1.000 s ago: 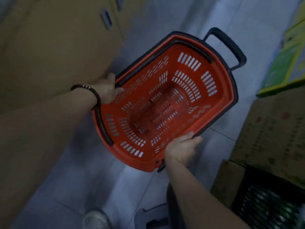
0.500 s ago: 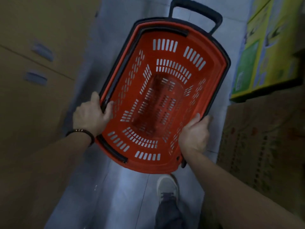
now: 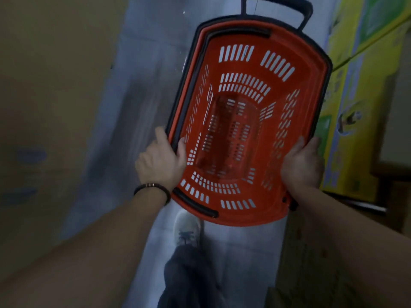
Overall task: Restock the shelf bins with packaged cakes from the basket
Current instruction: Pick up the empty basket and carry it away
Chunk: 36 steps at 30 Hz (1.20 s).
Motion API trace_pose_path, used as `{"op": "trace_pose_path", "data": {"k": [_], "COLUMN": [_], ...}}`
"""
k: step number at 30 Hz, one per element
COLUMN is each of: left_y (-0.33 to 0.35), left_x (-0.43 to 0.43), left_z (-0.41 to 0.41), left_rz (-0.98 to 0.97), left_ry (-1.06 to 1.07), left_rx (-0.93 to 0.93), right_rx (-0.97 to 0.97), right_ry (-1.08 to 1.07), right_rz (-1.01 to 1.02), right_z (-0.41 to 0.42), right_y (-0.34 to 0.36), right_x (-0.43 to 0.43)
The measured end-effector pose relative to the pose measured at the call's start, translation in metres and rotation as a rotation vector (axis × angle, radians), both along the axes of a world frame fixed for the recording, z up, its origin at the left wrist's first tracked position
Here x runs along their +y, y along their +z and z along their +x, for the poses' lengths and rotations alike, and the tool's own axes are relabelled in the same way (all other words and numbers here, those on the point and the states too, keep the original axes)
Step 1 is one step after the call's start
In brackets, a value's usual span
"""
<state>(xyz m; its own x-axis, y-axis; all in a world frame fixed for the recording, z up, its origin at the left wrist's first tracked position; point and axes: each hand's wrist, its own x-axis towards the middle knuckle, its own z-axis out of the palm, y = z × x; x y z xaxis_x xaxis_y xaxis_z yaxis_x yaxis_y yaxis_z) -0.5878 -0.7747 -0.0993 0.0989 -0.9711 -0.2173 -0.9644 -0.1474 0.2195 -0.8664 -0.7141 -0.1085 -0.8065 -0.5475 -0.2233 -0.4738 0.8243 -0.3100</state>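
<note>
Basket [image 3: 275, 90] sits between left hand [image 3: 160, 161] and right hand [image 3: 302, 165], fingers [image 3: 160, 135] of each curled round its side rims.

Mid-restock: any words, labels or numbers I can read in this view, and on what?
No text can be read in this view.
On the yellow box: green panels and a picture, wording too blurred to read.
On the brown carton, lower right: speckled print, too blurred to read.
On the left carton: two bluish marks, no letters to make out.
On the basket: no label shows.

Red slotted basket [image 3: 311, 90], black rim; yellow-green box [image 3: 355, 85].
</note>
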Motion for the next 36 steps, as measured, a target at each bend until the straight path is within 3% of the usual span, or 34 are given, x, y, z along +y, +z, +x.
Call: {"op": "trace_pose_path", "data": {"k": [12, 25, 36], "left_y": [0.001, 0.002, 0.005], "left_x": [-0.173, -0.409, -0.584], "left_z": [-0.117, -0.221, -0.297], "left_rz": [0.120, 0.056, 0.099], "left_ry": [0.075, 0.078, 0.051], "left_rx": [0.108, 0.056, 0.145], "right_rx": [0.065, 0.015, 0.022], "right_ry": [0.063, 0.053, 0.012], "right_rz": [0.002, 0.030, 0.022], "right_z": [-0.123, -0.225, -0.301], "right_y": [0.000, 0.003, 0.002], "right_x": [-0.193, -0.427, -0.593]}}
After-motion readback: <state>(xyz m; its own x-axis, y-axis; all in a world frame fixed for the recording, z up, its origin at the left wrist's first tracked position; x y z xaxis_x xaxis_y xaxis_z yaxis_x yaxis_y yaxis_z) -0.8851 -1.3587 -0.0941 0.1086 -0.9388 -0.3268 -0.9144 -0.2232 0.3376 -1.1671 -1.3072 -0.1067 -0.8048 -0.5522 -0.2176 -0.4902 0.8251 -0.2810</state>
